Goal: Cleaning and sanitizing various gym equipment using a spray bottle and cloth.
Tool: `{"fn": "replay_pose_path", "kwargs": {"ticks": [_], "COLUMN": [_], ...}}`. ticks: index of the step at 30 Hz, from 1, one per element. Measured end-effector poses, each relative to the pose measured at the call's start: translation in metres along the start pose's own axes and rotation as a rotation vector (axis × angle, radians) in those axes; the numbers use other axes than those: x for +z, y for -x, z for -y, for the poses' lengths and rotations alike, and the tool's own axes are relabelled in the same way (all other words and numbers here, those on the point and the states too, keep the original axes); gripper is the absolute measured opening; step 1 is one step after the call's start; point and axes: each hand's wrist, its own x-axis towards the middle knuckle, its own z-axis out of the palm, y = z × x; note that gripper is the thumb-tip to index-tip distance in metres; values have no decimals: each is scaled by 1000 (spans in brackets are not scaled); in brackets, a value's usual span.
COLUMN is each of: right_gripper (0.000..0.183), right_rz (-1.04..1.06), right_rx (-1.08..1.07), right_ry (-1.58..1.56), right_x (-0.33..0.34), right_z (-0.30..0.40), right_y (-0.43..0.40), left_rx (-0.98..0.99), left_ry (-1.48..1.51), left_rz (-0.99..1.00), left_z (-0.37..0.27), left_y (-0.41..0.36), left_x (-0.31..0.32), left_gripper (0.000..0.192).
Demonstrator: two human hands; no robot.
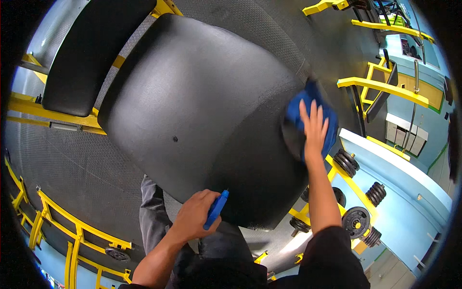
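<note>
Before me is a large black padded bench cushion (195,97) with a small worn hole near its left-middle. Its lower right part looks darker, with a curved boundary; shadow or moisture, I cannot tell which. My right hand (314,132) lies with extended fingers on a blue cloth (330,115) at the cushion's right edge. The cloth is slightly blurred and hangs partly past that edge. At the near edge, my left hand (196,213) is closed around a blue object (216,209) that looks like a spray bottle's trigger head. Anything below it is hidden.
A second black pad (97,54) sits beyond the cushion on a yellow metal frame (54,113). To the right stands a yellow rack with black weight plates (355,222) by a light blue half-wall (397,188). More yellow frames (79,231) stand at lower left on textured black flooring (72,162).
</note>
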Motion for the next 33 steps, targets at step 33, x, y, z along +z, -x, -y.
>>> {"fn": "replay_pose_path", "kwargs": {"ticks": [33], "right_gripper": [60], "right_rz": [-27], "right_rx": [-169], "right_ry": [-82], "right_x": [15], "right_z": [262], "right_y": [-247], "left_rx": [-78], "left_ry": [-32], "left_rz": [-179], "left_z": [84], "left_y": [-172], "left_x": [-164], "left_gripper": [40]}}
